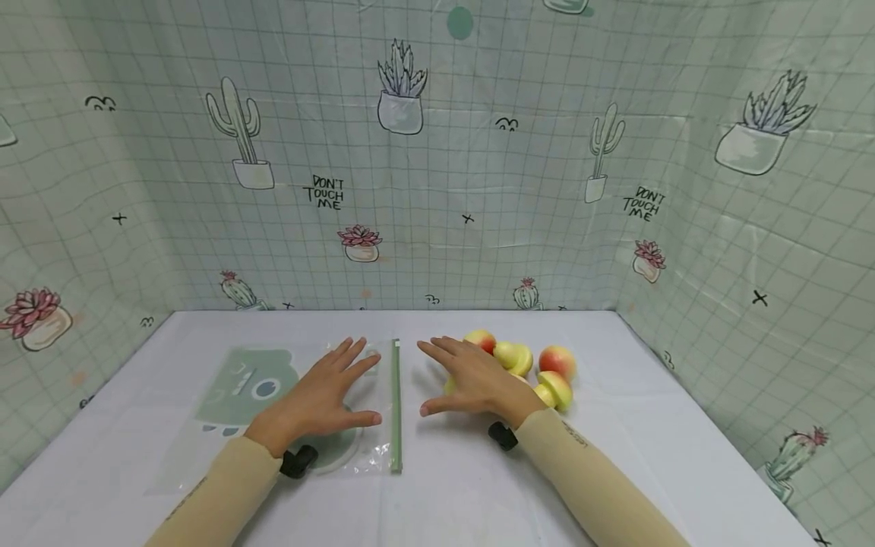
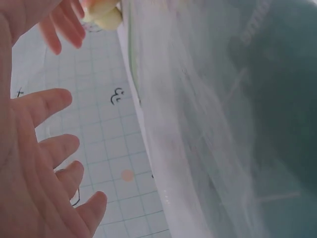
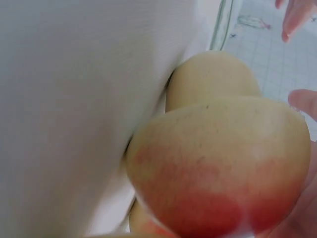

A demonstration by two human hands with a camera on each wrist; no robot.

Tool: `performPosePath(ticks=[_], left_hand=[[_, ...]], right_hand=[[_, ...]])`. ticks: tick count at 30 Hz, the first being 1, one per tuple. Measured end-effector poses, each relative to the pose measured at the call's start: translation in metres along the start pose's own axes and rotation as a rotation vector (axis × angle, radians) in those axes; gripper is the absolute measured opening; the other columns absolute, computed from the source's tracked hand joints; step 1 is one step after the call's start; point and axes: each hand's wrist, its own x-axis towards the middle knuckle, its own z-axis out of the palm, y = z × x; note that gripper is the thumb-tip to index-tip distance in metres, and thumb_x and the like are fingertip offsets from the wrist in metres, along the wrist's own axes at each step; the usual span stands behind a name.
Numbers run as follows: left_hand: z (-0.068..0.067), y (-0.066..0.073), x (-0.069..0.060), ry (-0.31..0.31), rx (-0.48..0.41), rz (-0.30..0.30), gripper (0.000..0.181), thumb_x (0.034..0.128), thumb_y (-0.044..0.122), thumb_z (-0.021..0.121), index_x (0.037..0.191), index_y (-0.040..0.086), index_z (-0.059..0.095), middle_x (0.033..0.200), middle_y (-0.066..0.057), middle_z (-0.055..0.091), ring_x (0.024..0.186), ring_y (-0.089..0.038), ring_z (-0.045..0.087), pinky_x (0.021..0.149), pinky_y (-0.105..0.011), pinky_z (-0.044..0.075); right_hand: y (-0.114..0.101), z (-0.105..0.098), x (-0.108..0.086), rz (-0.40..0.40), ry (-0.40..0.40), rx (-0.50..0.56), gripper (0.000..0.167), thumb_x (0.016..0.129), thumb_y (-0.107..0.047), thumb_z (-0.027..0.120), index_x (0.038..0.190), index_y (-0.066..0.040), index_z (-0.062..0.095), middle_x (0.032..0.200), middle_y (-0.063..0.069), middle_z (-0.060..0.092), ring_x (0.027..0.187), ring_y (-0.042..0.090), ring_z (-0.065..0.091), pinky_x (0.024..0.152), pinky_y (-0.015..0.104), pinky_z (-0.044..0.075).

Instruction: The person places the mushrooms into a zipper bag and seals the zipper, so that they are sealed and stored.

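A clear plastic bag (image 1: 372,380) with a green dinosaur-like print (image 2: 282,99) lies flat on the left part of the table. A green closure strip (image 1: 396,410) runs along its right edge. Over the bag, my left hand (image 1: 321,399) is spread with fingers straight, holding nothing. My right hand (image 1: 478,382), also spread, hovers at the left side of a group of toy-like fruit and hides part of it. Among the fruit are a red-yellow peach-like one (image 1: 557,363), a yellow pear-like one (image 1: 506,354) and another red-yellow fruit (image 3: 218,163), large in the right wrist view.
A white table (image 1: 649,456) carries everything. Behind it and at both sides hangs a gridded cloth (image 1: 424,182) printed with cacti and potted plants. Dark wrist cameras (image 1: 298,461) sit beneath both wrists.
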Motion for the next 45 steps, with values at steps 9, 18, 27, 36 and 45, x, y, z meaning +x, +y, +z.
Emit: performPosePath(ticks=[9,18,27,36,45], left_hand=[[0.004,-0.002,0.002,-0.041,-0.019,-0.025,0.091,0.0762,0.063,0.067,0.148,0.017,0.037,0.157,-0.012,0.016,0.143,-0.035,0.013,0.106,-0.059,0.025],[0.005,-0.004,0.0,-0.061,-0.036,-0.035,0.091,0.0754,0.062,0.069,0.147,0.016,0.038,0.157,-0.012,0.017,0.143,-0.036,0.014,0.105,-0.059,0.027],[0.002,-0.003,0.003,-0.101,-0.04,-0.037,0.092,0.0745,0.061,0.071,0.147,0.015,0.039,0.155,-0.017,0.021,0.142,-0.04,0.016,0.105,-0.06,0.026],[0.008,-0.006,0.001,-0.172,-0.082,-0.088,0.092,0.0741,0.062,0.071,0.147,0.016,0.038,0.155,-0.018,0.02,0.142,-0.041,0.013,0.105,-0.061,0.025],[0.011,-0.007,0.0,-0.181,-0.069,-0.083,0.092,0.0732,0.062,0.071,0.146,0.015,0.041,0.153,-0.021,0.023,0.141,-0.042,0.015,0.105,-0.061,0.024]], right_hand=[[-0.004,0.002,0.008,0.011,-0.037,0.019,0.102,0.066,-0.086,0.053,0.15,-0.034,0.028,0.15,0.0,0.036,0.136,0.023,0.034,0.108,0.043,0.031],[-0.011,0.002,0.012,-0.038,-0.029,0.002,0.103,0.067,-0.086,0.052,0.15,-0.031,0.029,0.147,0.002,0.04,0.136,0.024,0.035,0.109,0.045,0.029],[-0.024,-0.001,0.014,-0.051,-0.055,0.024,0.101,0.069,-0.084,0.053,0.151,-0.03,0.028,0.147,0.0,0.039,0.132,0.022,0.04,0.104,0.042,0.036],[-0.038,0.001,0.017,-0.065,-0.129,0.199,0.094,0.075,-0.062,0.069,0.151,-0.022,0.03,0.15,0.005,0.034,0.132,0.024,0.041,0.104,0.04,0.037],[-0.043,0.012,0.02,-0.01,-0.175,0.197,0.096,0.073,-0.062,0.072,0.15,-0.023,0.031,0.149,0.005,0.034,0.132,0.023,0.041,0.105,0.039,0.036]])
